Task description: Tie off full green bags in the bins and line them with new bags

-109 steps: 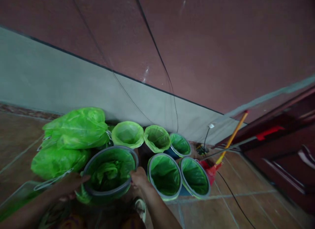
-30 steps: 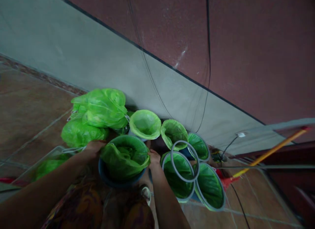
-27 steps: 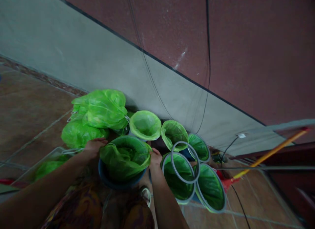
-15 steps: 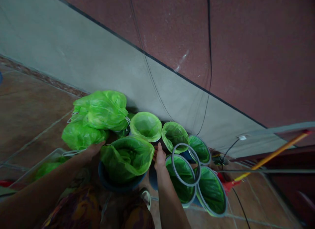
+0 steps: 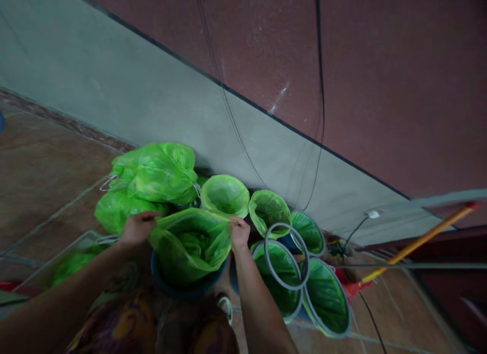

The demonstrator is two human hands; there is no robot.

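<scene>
holding a thin green bag (image 5: 186, 257) open by its top edge with both hands here. left hand (image 5: 137, 229) has the left side pinched between thumb and fingers, right hand (image 5: 239, 233) has the right side pinched too, so the mouth is stretched pretty wide between them. the bag's sitting down in a dark blue bin (image 5: 186, 291), bunched up inside, with its top standing above the rim. over to the right a loose grey ring (image 5: 267, 258) lies across some lined bins (image 5: 327, 295), can't tell exactly which rims it touches. two puffy green sacks (image 5: 158, 175) with white drawstrings are stacked by the wall (image 5: 152, 95), just past the left hand. a yellow pole (image 5: 420, 240) is tilted off at far right.
</scene>
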